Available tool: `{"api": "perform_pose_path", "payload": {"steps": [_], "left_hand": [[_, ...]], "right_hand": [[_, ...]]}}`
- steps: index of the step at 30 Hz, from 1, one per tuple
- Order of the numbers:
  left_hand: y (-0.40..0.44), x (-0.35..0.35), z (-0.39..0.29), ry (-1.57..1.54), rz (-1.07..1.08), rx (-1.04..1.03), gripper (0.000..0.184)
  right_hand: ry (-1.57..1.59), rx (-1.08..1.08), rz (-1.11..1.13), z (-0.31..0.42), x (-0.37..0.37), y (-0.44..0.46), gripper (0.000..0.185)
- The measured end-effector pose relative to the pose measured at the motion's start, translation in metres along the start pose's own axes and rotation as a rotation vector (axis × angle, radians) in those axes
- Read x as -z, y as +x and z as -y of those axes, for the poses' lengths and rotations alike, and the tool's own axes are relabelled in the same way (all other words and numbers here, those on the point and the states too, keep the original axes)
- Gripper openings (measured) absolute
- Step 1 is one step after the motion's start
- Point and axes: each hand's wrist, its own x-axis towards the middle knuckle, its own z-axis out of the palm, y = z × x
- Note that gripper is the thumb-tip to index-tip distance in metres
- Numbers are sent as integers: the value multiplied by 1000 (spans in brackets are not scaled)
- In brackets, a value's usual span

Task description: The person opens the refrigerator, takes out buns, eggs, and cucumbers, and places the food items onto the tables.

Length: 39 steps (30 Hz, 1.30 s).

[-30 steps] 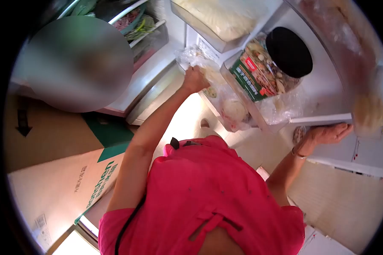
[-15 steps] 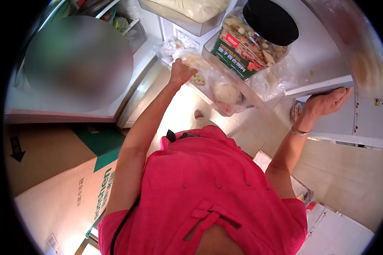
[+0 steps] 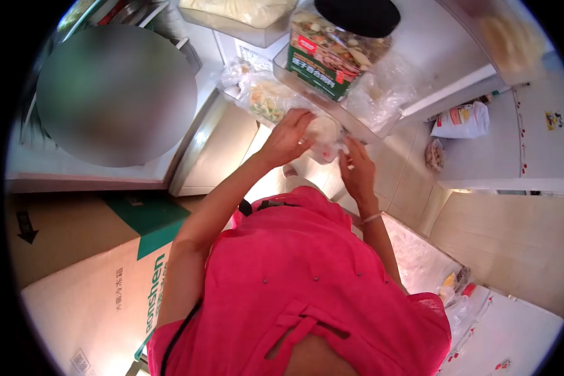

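My left hand (image 3: 288, 139) is at the lower door shelf of a fridge, fingers apart and bent over a plastic bag with a round pale item (image 3: 324, 133). On the other side of that bag is my right hand (image 3: 358, 168), its fingertips at the bag's edge; whether they pinch the plastic is too small to tell. Left of them on the same shelf lie clear bags with pale and green food (image 3: 264, 100). Just above stands a square jar (image 3: 329, 53) with a black lid and green label, beside crumpled clear plastic (image 3: 385, 91).
A large cardboard box (image 3: 75, 288) stands at the lower left. The open fridge compartment is at the upper left, partly behind a blurred disc. A white bag (image 3: 462, 120) is at the right, by a white cabinet (image 3: 536, 150). Tiled floor shows below the door.
My right hand has left the door's edge at the right and come to the bag. My left hand has moved right along the shelf, off the bags it touched.
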Motion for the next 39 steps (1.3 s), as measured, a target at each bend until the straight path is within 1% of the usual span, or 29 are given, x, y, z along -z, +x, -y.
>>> {"api": "perform_pose_path", "payload": {"steps": [2, 5, 6, 8, 9, 12, 14, 17, 20, 22, 24, 26, 27, 29, 31, 33, 35, 36, 38, 39], "left_hand": [[7, -12, -10, 124, 11, -15, 55], [6, -32, 5, 139, 149, 33, 67], [7, -35, 7, 162, 158, 31, 71], [8, -41, 11, 211, 173, 28, 78], [11, -40, 9, 237, 166, 45, 78], [16, -45, 6, 275, 134, 75, 76], [16, -47, 11, 258, 87, 65, 74], [20, -41, 6, 187, 203, 139, 70], [15, -49, 13, 167, 24, 2, 74], [13, -51, 15, 128, 24, 0, 74], [13, -51, 15, 86, 31, 22, 75], [10, -49, 12, 39, 45, 68, 75], [12, -46, 6, -3, 12, 78, 75], [15, -41, -6, -84, -58, 103, 75], [16, -34, -13, -111, -43, 127, 76], [15, -29, -15, -127, -57, 136, 77], [13, -26, -17, -139, -100, 132, 79], [12, -26, -15, -146, -122, 80, 81], [9, -29, -16, -206, -125, 107, 81], [9, -29, -20, -239, -126, 120, 81]], "right_hand": [[-104, -128, 152, -1, -14, 5, 41], [-194, -184, 182, -12, -36, 3, 45], [-208, -195, 230, -11, -35, 3, 42], [-159, -10, 175, -13, -28, 1, 39], [-136, 84, 147, -14, -24, 0, 37], [-13, 251, 158, -18, -12, -3, 29], [10, 237, 135, -21, -11, -7, 25], [86, 184, 112, -22, -4, -7, 19], [165, 153, 105, -21, -1, -5, 15], [186, 155, 105, -22, -1, -4, 14], [184, 169, 106, -25, -1, -2, 14], [154, 130, 41, -28, -2, 1, 13], [140, 110, 9, -30, -2, 3, 13], [157, 49, 14, -33, 0, 4, 13], [180, 25, 12, -35, -5, 4, 12], [226, -42, 58, -38, -8, 3, 17], [229, -87, 117, -42, -11, 0, 35], [250, -102, 118, -37, -12, -1, 39], [288, -131, 116, -29, -12, 2, 48], [280, -178, 132, -23, -10, 4, 52]]}}
